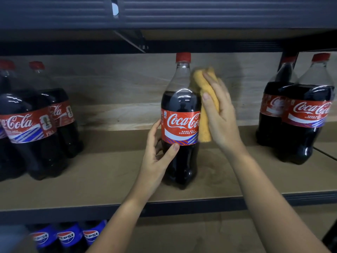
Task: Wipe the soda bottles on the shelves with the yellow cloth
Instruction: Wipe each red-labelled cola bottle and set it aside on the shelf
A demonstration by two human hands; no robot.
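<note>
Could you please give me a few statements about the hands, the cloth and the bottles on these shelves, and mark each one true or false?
1. The right hand holds the yellow cloth against the middle Coca-Cola bottle. True.
2. The left hand rests on the shelf board. False: it grips the bottle's lower part.
3. The middle bottle's red cap is on. True.
4. The Pepsi bottles stand on the same shelf as the middle bottle. False: they are on the shelf below.

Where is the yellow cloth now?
In the head view, the yellow cloth is right of centre, gripped by the right hand against the right side of the middle red-capped plastic cola bottle.
</note>
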